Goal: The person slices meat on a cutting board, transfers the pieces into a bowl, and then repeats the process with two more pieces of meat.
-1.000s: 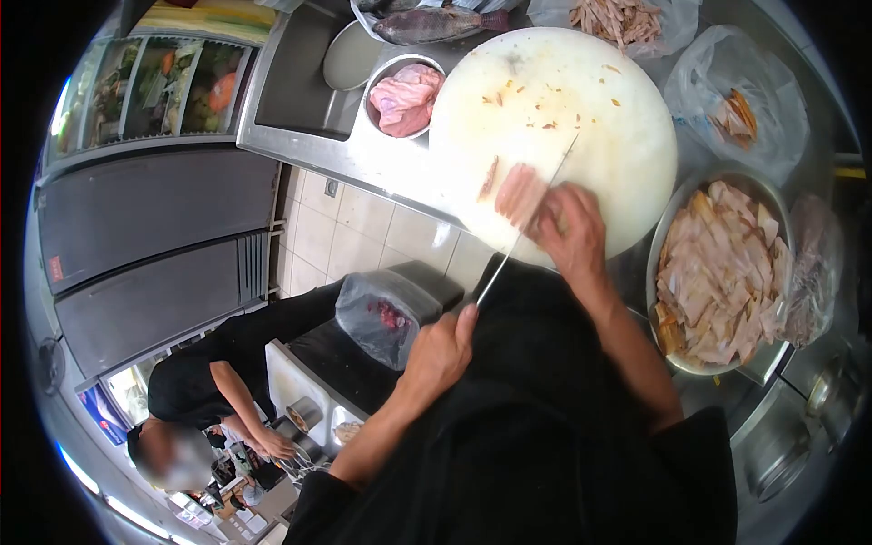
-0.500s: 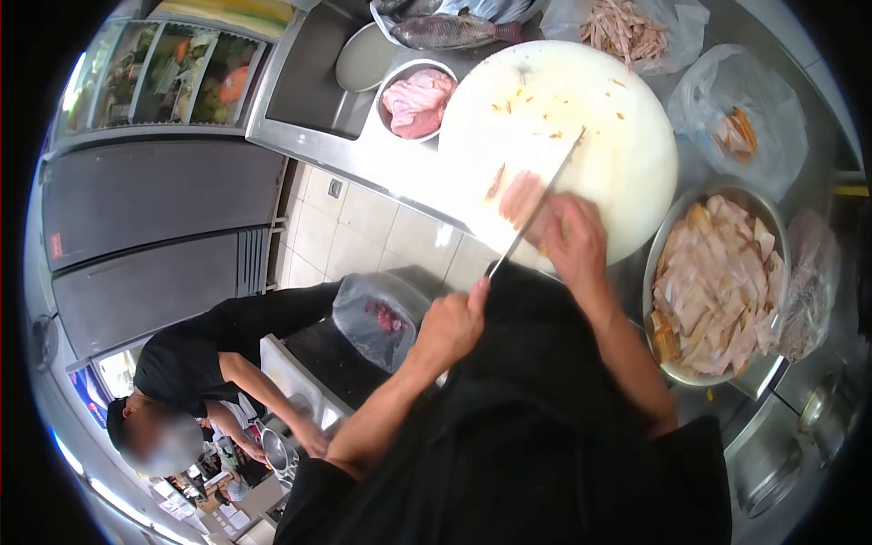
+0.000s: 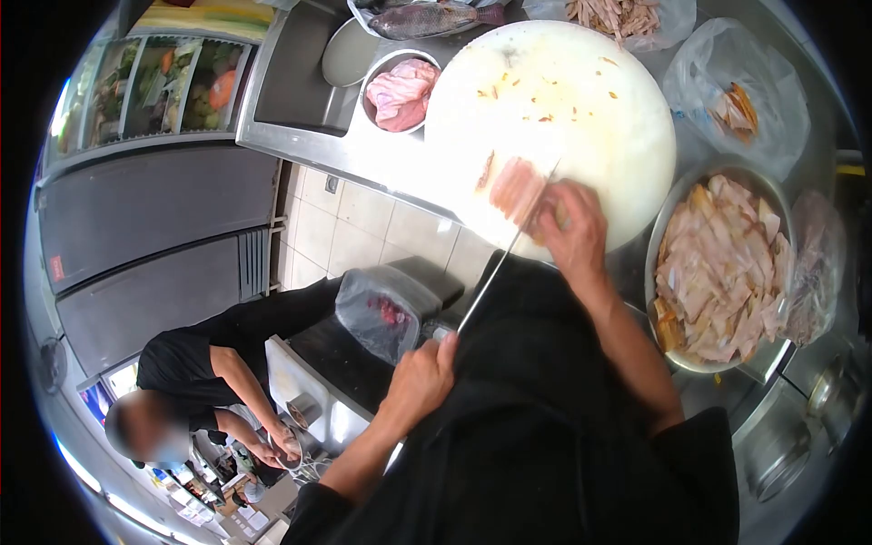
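My left hand (image 3: 421,380) is closed round the handle of a long kitchen knife (image 3: 486,277). The blade slants up and right to the edge of a round white cutting board (image 3: 627,136), its tip beside my right hand. My right hand (image 3: 572,221) has its fingers curled down on a piece of meat, mostly hidden beneath them, close against the blade. On the blade's other side lie pinkish meat slices (image 3: 517,191), side by side. A thin browned strip (image 3: 486,171) rests left of them. Small brown scraps dot the board's far part.
A metal bowl (image 3: 656,272) of sliced meat stands right of the board, near a plastic bag (image 3: 781,136) with scraps. Raw meat (image 3: 401,94) in a bowl and a whole fish (image 3: 427,20) sit at the upper left. A co-worker (image 3: 204,372) bends over at lower left.
My left hand has drawn the knife down and left, toward my body, so its tip now sits lower by my right hand. My right hand stays on the meat. The co-worker's hands have shifted.
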Demonstrator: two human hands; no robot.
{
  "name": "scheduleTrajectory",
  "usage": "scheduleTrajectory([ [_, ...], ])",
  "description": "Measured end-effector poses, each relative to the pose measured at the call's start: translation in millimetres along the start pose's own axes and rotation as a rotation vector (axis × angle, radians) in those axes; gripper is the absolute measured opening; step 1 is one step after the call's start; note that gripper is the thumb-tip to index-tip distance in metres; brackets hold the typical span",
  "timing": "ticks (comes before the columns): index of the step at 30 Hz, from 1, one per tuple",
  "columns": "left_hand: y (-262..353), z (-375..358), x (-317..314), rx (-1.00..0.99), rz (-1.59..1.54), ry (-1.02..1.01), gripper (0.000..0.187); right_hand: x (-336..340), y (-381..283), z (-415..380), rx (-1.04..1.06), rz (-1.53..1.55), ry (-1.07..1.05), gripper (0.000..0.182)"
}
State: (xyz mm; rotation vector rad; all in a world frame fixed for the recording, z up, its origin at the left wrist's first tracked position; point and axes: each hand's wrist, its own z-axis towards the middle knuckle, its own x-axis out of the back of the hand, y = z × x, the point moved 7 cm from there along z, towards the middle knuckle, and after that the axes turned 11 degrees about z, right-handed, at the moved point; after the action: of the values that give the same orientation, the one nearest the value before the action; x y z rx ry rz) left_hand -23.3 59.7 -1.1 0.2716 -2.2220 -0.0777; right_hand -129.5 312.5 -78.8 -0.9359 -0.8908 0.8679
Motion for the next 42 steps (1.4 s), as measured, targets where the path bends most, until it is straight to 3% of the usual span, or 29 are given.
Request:
scheduleTrajectory([
  [2,-8.6,-7.4,-2.6,0.029,0.043,-0.030,0.057,-0.4,4.3,-1.9,-0.011,-0.006,-0.010,0.019],
  [8,34.5,47.3,-14.7,-0.178,0.028,0.113,0.064,-1.2,1.4,0.8,0.005,-0.024,-0.059,0.019],
  [15,39.1,56.1,-8.0,-0.085,-0.135,0.144,0.066,6.2,0.2,-2.6,-0.015,-0.013,0.008,0.014],
  [18,43.8,42.9,0.0,-0.038,-0.145,0.043,0.065,5.4,-1.2,-2.4,-0.012,-0.013,0.004,0.014],
  [27,3.6,-1.2,-0.7,0.073,0.024,-0.082,0.061,2.2,3.9,-2.1,-0.028,-0.032,0.015,0.016],
  [35,47.3,58.6,-17.5,-0.144,0.067,0.058,0.059,-1.6,4.6,-2.0,-0.020,-0.056,-0.009,0.019],
  [42,26.6,57.9,-7.3,0.009,-0.064,0.097,0.066,9.6,-5.1,-4.3,0.024,-0.080,-0.058,0.021],
])
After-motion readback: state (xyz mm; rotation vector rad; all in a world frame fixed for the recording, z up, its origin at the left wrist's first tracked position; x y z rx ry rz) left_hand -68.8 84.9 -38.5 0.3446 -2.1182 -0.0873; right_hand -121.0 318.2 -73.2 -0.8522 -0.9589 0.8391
